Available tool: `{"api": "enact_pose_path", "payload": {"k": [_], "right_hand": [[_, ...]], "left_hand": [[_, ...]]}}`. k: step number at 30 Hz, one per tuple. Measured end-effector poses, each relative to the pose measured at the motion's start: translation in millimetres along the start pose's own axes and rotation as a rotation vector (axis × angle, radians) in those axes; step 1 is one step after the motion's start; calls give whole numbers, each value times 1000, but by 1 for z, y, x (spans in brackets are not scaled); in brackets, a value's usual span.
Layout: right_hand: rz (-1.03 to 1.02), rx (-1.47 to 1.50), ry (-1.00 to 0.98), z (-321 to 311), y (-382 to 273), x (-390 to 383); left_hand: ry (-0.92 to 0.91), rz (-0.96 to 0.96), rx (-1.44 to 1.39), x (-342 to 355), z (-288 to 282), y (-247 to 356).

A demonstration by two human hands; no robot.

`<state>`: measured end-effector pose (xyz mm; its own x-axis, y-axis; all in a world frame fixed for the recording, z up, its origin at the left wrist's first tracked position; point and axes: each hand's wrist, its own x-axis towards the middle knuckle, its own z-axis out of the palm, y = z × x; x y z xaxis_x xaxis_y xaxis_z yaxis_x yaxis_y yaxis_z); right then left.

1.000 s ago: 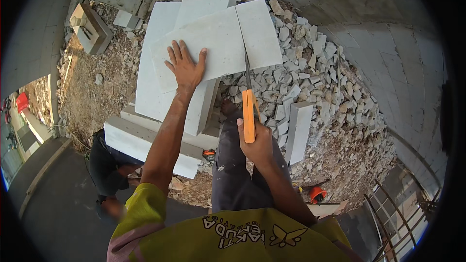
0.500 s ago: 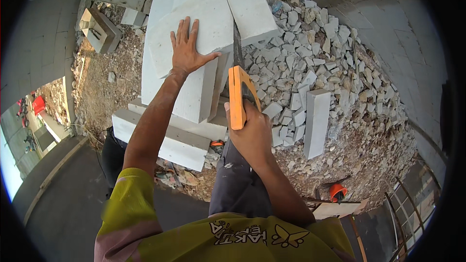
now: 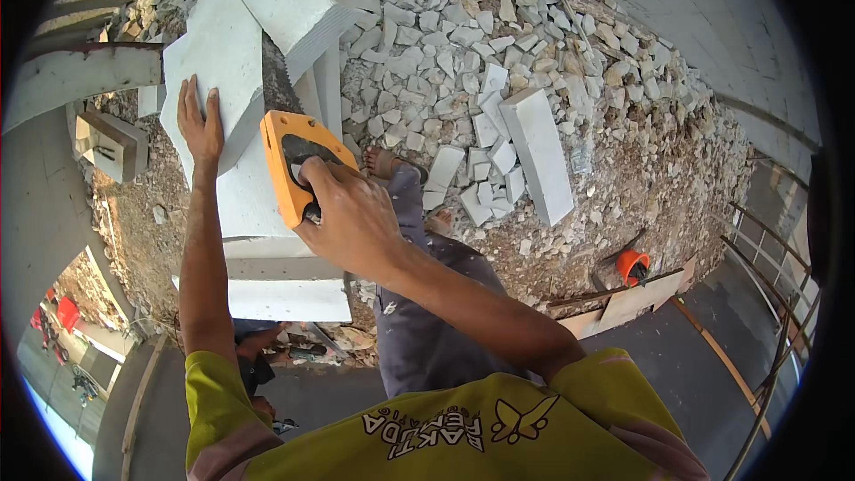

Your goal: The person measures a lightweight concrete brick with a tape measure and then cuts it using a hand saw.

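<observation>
My right hand (image 3: 352, 223) is wrapped round the orange and black handle of a handsaw (image 3: 274, 169). The saw's dark blade reaches away from me, at the right edge of a white lightweight block (image 3: 214, 62). On top of that block, near its left side, lies my left hand (image 3: 201, 125), fingers stretched out and holding nothing. A second white block piece (image 3: 289, 4) rests at an angle beyond the blade and touches the first block's far edge. More white blocks (image 3: 289, 298) are stacked underneath and closer to me.
Broken white rubble (image 3: 427, 53) covers the ground to the right, with a long white block (image 3: 538, 156) lying on it. An orange bucket-like container (image 3: 632, 265) sits at lower right beside a board (image 3: 623, 303). Part of another person (image 3: 254, 356) shows below the stack.
My view has swung, so the blocks appear further left. The saw handle has tipped over, now showing its broad side. My left hand stays on the block; my right still grips the handsaw.
</observation>
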<state>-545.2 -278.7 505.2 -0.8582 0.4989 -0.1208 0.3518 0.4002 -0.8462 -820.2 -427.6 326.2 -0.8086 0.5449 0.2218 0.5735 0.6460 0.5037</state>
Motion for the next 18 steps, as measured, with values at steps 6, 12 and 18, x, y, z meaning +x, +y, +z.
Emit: {"api": "enact_pose_path", "payload": {"k": [6,12,18], "right_hand": [[15,53,-78,-1,-1,5],[60,88,-180,-18,4,13],[74,101,-209,-55,33,51]], "left_hand": [[-44,-536,30,35,-28,-75],[-88,-614,103,31,-23,-74],[86,-654,54,-12,-48,-56]]}}
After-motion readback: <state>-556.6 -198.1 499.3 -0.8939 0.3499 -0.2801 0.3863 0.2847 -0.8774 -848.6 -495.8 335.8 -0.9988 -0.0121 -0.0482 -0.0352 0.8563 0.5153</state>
